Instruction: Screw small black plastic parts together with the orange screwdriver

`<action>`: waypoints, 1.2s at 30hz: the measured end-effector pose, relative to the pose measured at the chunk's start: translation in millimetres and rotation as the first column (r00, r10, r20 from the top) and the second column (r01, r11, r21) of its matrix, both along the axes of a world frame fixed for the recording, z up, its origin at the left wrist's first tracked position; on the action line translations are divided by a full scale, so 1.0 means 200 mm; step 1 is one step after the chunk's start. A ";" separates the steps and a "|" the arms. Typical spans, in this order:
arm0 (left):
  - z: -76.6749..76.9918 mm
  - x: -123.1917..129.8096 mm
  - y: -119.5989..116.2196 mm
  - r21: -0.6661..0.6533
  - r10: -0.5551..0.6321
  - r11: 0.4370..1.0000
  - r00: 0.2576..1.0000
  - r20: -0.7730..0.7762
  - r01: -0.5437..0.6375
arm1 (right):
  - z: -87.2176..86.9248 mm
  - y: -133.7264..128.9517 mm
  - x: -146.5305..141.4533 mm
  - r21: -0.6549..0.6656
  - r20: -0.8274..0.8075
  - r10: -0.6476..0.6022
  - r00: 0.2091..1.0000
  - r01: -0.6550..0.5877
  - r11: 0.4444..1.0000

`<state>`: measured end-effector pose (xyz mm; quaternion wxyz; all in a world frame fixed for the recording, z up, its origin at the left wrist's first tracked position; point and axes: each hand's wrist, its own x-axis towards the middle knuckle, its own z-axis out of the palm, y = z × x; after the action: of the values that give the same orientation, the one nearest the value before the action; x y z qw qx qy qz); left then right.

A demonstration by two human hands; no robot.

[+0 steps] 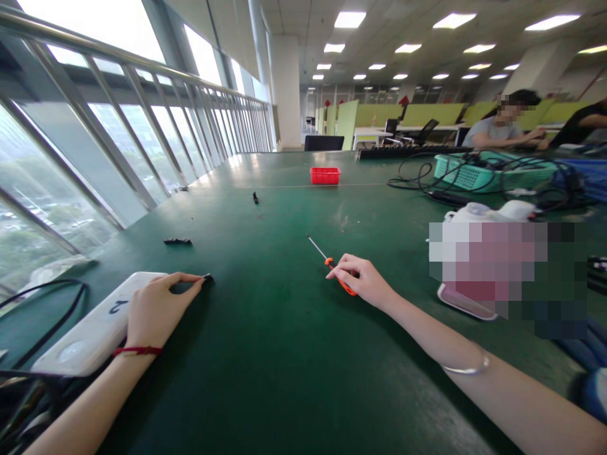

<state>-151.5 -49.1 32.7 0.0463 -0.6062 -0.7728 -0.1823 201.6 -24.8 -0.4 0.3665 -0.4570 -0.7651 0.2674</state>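
Between the thumb and fingertips of my left hand (159, 306) is a small dark piece (207, 278), just above or on the green table (265, 354); its kind is too small to make out. My right hand (363, 281) is closed round the orange and black handle of a screwdriver (331, 262). Its thin metal shaft points away and to the left. Beyond my left hand lies a black strip-like piece (177, 241). Farther off, another small black piece (255, 198) rests on the table.
A white box (80, 341) marked "2" lies beside my left wrist, near black cables. Toward the back are a red basket (325, 176) and a teal basket (467, 177) with tangled cables. A blurred-out pinkish item (488, 253) stands right. Two people sit behind.
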 end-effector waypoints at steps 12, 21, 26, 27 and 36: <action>-0.01 0.01 -0.01 0.033 -0.050 0.998 0.994 -0.100 0.053 | 0.00 0.00 0.00 0.003 0.008 0.001 1.000 -0.001 1.000; -0.01 0.00 -0.01 0.071 -0.068 0.995 0.994 -0.082 0.074 | 0.01 -0.01 0.00 0.000 0.008 0.000 1.000 0.000 1.000; -0.02 0.00 -0.02 0.047 -0.082 0.995 0.993 -0.080 0.086 | 0.01 -0.01 0.00 -0.002 0.011 0.002 1.000 -0.002 1.000; -0.02 0.00 -0.02 0.046 -0.083 0.995 0.993 -0.078 0.087 | 0.01 -0.01 0.00 -0.003 0.014 0.004 1.000 -0.004 1.000; -0.01 -0.01 -0.02 0.017 -0.093 0.995 0.995 -0.042 0.094 | 0.01 0.00 0.00 -0.004 0.015 0.002 1.000 -0.002 1.000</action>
<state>-153.9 -52.7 30.9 0.0592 -0.6449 -0.7406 -0.1791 201.0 -25.8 2.3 0.3597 -0.4588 -0.7678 0.2657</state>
